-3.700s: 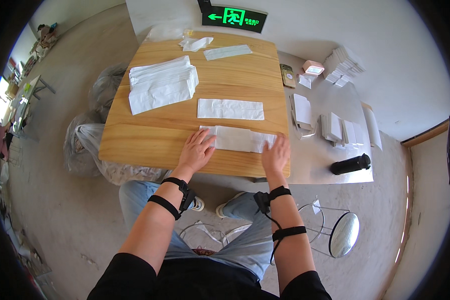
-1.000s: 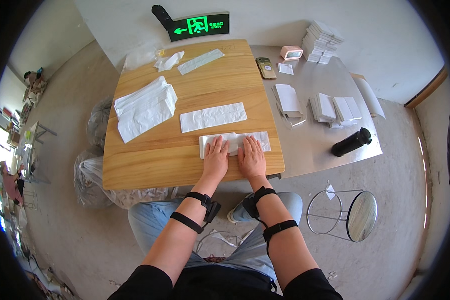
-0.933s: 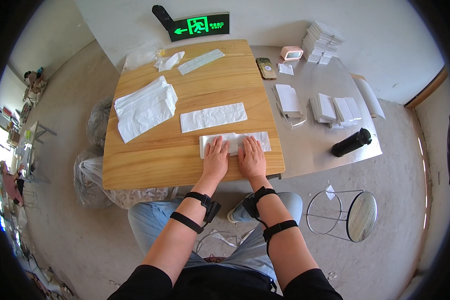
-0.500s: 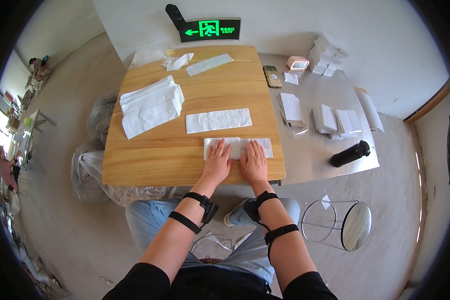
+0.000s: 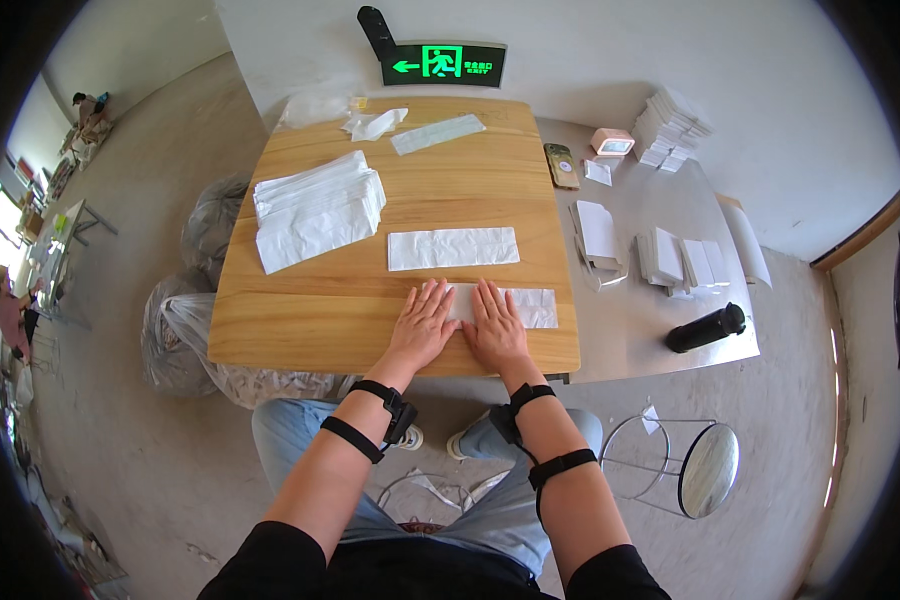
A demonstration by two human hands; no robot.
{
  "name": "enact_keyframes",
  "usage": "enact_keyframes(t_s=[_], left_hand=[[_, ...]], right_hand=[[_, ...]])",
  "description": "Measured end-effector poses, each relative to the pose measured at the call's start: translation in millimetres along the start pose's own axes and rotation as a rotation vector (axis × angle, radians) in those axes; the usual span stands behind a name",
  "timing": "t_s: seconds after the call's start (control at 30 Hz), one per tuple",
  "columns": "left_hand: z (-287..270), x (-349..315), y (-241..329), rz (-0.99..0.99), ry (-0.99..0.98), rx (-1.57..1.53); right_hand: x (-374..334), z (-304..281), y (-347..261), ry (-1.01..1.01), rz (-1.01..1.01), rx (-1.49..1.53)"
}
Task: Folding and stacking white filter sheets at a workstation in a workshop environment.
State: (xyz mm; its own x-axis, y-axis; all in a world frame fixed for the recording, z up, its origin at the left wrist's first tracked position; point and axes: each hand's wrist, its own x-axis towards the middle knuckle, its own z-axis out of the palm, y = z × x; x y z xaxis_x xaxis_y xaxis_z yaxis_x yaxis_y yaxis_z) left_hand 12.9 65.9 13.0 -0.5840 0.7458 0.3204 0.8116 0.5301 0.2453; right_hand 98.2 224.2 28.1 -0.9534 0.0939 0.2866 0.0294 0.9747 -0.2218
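Both my hands lie palm down on a narrow white crinkled strip, thin and apparently folded, near the front edge of the wooden table. My left hand covers the strip's left end, its fingers stretched out. Beside it, my right hand presses flat on the middle, fingers extended, and the strip's right end shows past it. Just beyond my fingertips lies a second flat white strip. A thick pile of larger white crinkled sheets sits further left.
At the table's far side lie a pale strip and a crumpled white piece. The metal side table holds a phone, pink clock, white stacks and black bottle. Filled plastic bags stand left; a stool right.
Both hands have slid left along the strip, the left one now at its left end and the right one nearer its middle. The whole view has shifted slightly.
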Motion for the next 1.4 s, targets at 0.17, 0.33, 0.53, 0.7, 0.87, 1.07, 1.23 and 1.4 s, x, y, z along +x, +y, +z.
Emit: enact_keyframes(t_s=[0.17, 0.33, 0.53, 0.7, 0.87, 1.07, 1.23, 1.4], left_hand=[[3, 3, -4, -0.015, -0.041, -0.056], [7, 36, -63, -0.341, 0.224, -0.390], [7, 67, -105, -0.477, 0.394, -0.084], [17, 70, -112, -0.495, 0.331, -0.181], [13, 71, -112, -0.514, 0.312, -0.105], [-23, 83, -67, -0.305, 0.461, -0.069], [-53, 91, -40, -0.259, 0.538, -0.402], [-91, 81, -2, -0.256, 0.540, -0.661]], right_hand=[[-2, 6, 4, -0.025, 0.030, -0.041], [-1, 1, 0, 0.051, 0.063, 0.055], [-5, 0, 3, 0.133, 0.094, 0.078], [-4, 1, 4, 0.128, 0.105, 0.095], [-2, 1, 3, 0.158, 0.097, 0.118], [-10, -1, 7, 0.259, 0.131, 0.172], [8, -19, -31, 0.083, 0.574, 0.875], [45, -2, -42, 0.203, 0.925, 2.331]])
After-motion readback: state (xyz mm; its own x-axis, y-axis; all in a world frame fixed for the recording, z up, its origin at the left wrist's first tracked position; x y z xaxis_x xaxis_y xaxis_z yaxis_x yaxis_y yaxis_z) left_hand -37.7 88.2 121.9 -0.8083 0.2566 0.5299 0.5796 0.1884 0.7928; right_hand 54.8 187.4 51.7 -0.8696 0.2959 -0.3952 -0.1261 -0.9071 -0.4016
